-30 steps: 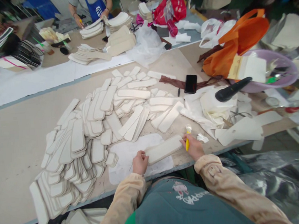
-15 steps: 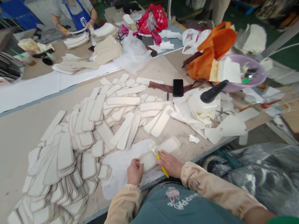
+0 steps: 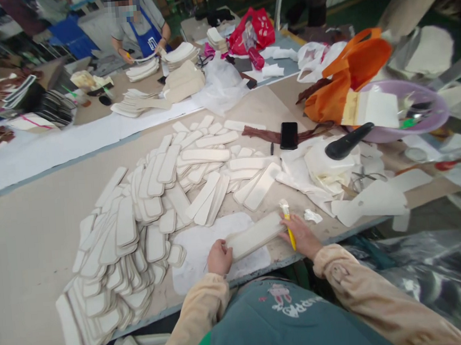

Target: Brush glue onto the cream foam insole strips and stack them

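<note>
A long off-white padded strip [image 3: 256, 236] with rounded ends lies across a white sheet [image 3: 183, 280] near the table's front edge. At its left end, my left hand [image 3: 220, 257] is closed, fingers pinched at the strip. My right hand [image 3: 305, 237] is at the other end, its fingers by the strip's edge. A small yellow-handled brush [image 3: 290, 234] is held in that same hand, its whitish bristles pointing away from me. Left of and beyond my hands spreads a large pile of similar strips [image 3: 126, 220].
A crumpled white scrap [image 3: 312, 216] lies right of the brush. Farther back are a phone [image 3: 289, 135], a white container with a black handle [image 3: 350, 142], a purple basin [image 3: 429, 111] and an orange bag [image 3: 328, 101]. Across the table, a person in a blue apron [image 3: 148, 33] handles pale pieces.
My right hand, with the brush, has moved right to the strip's far end. One long strip now shows between my hands where two overlapping outlines showed. The view has shifted left.
</note>
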{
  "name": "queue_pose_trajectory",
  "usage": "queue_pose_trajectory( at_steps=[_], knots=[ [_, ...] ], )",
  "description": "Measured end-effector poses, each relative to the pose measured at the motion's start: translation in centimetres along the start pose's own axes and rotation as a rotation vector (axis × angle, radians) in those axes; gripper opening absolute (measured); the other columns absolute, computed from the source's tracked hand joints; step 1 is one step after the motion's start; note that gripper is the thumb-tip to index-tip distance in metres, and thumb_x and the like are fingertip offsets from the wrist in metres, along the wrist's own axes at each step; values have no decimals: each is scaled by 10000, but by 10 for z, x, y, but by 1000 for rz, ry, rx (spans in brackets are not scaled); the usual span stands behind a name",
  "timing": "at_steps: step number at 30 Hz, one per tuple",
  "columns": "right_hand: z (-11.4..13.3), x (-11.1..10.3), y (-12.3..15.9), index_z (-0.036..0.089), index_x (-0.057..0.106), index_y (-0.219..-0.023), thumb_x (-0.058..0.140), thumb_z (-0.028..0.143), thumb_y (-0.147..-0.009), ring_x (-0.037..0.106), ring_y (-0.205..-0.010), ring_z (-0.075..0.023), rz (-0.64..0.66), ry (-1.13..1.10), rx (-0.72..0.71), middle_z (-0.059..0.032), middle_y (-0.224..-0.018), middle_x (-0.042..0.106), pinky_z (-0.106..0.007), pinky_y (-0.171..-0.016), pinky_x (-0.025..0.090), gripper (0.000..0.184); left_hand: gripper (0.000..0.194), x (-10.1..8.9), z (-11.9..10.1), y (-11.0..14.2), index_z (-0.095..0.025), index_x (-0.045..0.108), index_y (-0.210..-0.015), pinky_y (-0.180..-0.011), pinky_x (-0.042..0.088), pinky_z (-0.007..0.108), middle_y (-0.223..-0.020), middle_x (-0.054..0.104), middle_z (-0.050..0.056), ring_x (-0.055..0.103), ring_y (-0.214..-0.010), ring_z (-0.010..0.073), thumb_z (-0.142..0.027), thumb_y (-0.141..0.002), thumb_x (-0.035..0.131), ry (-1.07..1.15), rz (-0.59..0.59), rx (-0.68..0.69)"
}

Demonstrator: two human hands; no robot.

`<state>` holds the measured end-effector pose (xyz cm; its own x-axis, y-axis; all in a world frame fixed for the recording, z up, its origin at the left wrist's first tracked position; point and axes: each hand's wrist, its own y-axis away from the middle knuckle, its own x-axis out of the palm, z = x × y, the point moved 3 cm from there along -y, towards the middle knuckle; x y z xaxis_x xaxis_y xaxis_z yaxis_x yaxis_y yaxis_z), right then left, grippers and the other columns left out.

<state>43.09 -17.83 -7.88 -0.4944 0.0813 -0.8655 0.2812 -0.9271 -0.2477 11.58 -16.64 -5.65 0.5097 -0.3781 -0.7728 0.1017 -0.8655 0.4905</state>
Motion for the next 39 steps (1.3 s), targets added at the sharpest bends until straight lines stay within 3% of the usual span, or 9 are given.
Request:
queue_pose_trajectory(
  at_steps=[4, 9, 14, 17, 20, 23, 26, 31, 39],
  knots=[
    [7, 1, 1, 201, 516, -1124, 547, 268, -880, 485, -1236, -283, -63, -46, 18, -138, -1336, 526, -533, -1043, 391, 256, 207, -4, -3, 3, -166, 558, -955, -753, 410, 278, -982, 589, 88, 587, -878, 188, -239, -764, 595, -9, -76, 21],
    [23, -3, -7, 201, 535, -1105, 556, 226, -869, 481, -1234, -291, -63, -144, -61, -147, -1297, 550, -524, -1016, 425, 238, 171, -3, -3, 3, -185, 528, -873, -755, 413, 287, -877, 583, 49, 568, -820, 176, -184, -720, 605, 65, -121, -3],
    [40, -14, -23, 222, 540, -1111, 565, 210, -857, 496, -1218, -281, -31, -276, -116, -135, -1252, 576, -509, -1001, 442, 255, 246, -8, -17, 16, -199, 482, -875, -660, 415, 246, -712, 532, -31, 522, -654, 119, -113, -672, 592, 484, -111, 34],
    [55, -29, -35, 237, 515, -1102, 601, 241, -842, 502, -1212, -269, 3, -414, -118, -126, -1264, 566, -491, -1007, 432, 274, 246, -27, -47, 33, -185, 495, -878, -587, 402, 215, -717, 532, -31, 507, -618, 98, -168, -668, 622, 813, 30, 145],
    [77, -48, -49, 253, 490, -1036, 638, 264, -820, 564, -1120, -242, 46, -588, -60, -93, -1203, 601, -441, -955, 461, 262, 257, -61, -88, 50, -169, 533, -863, -593, 398, 203, -729, 540, -22, 502, -637, 89, -223, -660, 681, 956, 114, 294],
    [100, -67, -64, 258, 475, -940, 674, 285, -792, 612, -951, -202, -8, -774, 70, -40, -1032, 642, -365, -847, 491, 249, 268, -94, -125, 61, -159, 559, -861, -598, 390, 199, -702, 536, -23, 485, -633, 84, -256, -668, 718, 1020, 93, 385],
    [117, -85, -78, 256, 456, -892, 698, 318, -769, 592, -763, -160, -138, -999, 215, 8, -858, 605, -296, -720, 490, 278, 291, -115, -145, 65, -157, 585, -887, -618, 398, 204, -747, 566, -7, 502, -668, 90, -290, -679, 739, 1103, 28, 446],
    [136, -109, -95, 251, 450, -867, 685, 333, -781, 493, -654, -125, -247, -1176, 283, 40, -759, 495, -240, -602, 423, 263, 417, -113, -153, 68, -166, 589, -967, -710, 450, 254, -891, 648, 30, 571, -777, 137, -313, -632, 789, 1341, 86, 482],
    [152, -125, -109, 256, 434, -912, 690, 393, -764, 455, -632, -130, -350, -1122, 277, 37, -767, 476, -246, -581, 403, 326, 380, -112, -161, 71, -149, 627, -905, -750, 480, 293, -873, 694, 54, 611, -789, 168, -328, -616, 795, 1411, -16, 435]
  ],
)
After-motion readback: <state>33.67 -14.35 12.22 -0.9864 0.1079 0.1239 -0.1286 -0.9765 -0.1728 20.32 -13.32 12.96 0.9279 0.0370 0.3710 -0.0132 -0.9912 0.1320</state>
